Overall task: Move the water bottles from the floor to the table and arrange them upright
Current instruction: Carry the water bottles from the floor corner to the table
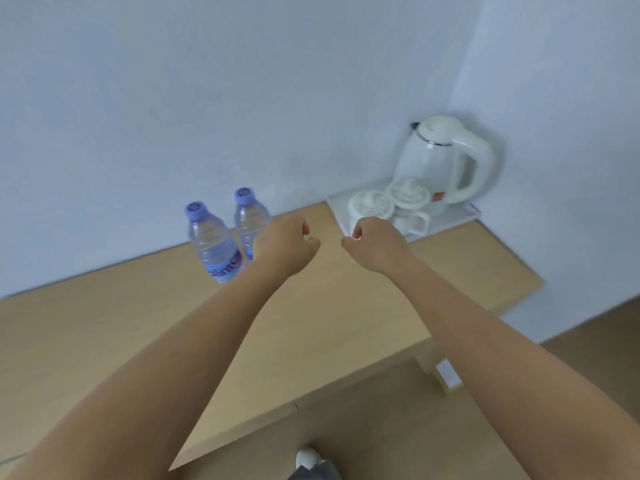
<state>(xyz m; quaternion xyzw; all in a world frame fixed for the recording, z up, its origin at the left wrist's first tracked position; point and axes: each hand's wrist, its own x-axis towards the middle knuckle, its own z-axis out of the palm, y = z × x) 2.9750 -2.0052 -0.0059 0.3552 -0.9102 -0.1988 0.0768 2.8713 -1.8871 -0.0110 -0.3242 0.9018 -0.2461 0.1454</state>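
Both hands hover over the table, close together but not touching. The left hand and the right hand each have the fingers curled under, and neither holds anything.

Two bottles stand upright on the table against the wall. One stands just to the left of the left hand. The other stands behind it, its lower part hidden by that hand; contact between the two cannot be confirmed.

Hazards, as judged from this position:

- A leftward or backward drift of the left hand would strike the hidden bottle. Because the bottles stand close together, one falling is likely to topple the other.
- Just beyond the right hand, a tray carries two lidded cups and a kettle. A forward reach could knock a cup or shift its lid.

No bottle is visible on the floor, so whether any remain there cannot be determined.
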